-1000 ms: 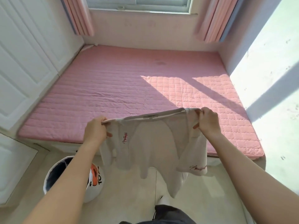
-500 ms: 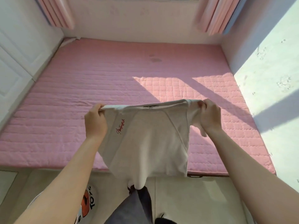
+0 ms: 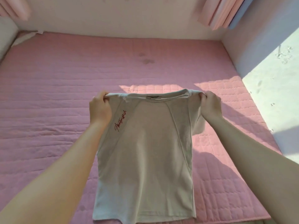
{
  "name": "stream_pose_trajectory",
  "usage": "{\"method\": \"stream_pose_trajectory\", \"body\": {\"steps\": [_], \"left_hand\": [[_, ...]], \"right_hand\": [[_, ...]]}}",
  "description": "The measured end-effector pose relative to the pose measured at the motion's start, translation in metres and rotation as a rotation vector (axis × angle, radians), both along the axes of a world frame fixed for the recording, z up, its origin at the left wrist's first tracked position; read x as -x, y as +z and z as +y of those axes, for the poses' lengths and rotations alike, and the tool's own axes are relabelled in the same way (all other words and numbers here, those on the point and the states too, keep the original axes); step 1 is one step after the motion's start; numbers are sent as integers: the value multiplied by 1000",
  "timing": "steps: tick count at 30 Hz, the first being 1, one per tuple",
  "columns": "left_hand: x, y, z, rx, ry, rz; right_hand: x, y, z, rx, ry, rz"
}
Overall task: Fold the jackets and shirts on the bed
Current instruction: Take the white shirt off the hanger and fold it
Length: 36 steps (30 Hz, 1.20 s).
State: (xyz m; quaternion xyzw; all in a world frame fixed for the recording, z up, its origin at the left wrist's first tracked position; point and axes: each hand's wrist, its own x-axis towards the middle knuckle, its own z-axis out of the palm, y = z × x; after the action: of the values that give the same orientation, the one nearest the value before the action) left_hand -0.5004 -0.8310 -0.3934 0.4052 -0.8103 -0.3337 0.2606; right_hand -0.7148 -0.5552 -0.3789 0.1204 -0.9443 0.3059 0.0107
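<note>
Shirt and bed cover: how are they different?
The shirt is pale beige with red writing; the bed cover is pink and quilted. The left hand and right hand hold the shirt by its shoulders; the bed cover lies flat. Both are cloth.

Bright daylight. Hard sun patches lay across the bed (image 3: 64, 94) and right wall (image 3: 267, 97), which was nearly blown out. The shirt (image 3: 145, 151) cast a soft shadow to its right. Wide-angle bending showed at the edges. The curtains (image 3: 216, 12) looked slightly soft.
</note>
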Motion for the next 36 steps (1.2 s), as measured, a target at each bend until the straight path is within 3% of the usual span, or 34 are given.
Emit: {"method": "stream_pose_trajectory", "body": {"steps": [4, 7, 10, 16, 22, 27, 32, 36], "left_hand": [[58, -61, -37, -77, 5, -42], [77, -107, -41, -150, -48, -121], [75, -162, -29, -137, -164, -263], [11, -257, 15, -244, -309, -496], [-95, -320, 75, -307, -558, -798], [-175, -344, 115, -141, -764, -994], [-220, -353, 127, -36, -841, -967], [-241, -357, 125, 126, -848, -900]], "right_hand": [[57, -60, -42, 33, 18, -51], [70, -111, -63, 126, 5, -196], [62, -163, -76, 54, 73, -292], [3, -253, -48, -104, 198, -457], [-98, -328, 42, -296, 397, -670], [-184, -356, 118, -659, 710, -598], [-246, -360, 159, -691, 879, -532], [-267, -365, 182, -575, 809, -396]]}}
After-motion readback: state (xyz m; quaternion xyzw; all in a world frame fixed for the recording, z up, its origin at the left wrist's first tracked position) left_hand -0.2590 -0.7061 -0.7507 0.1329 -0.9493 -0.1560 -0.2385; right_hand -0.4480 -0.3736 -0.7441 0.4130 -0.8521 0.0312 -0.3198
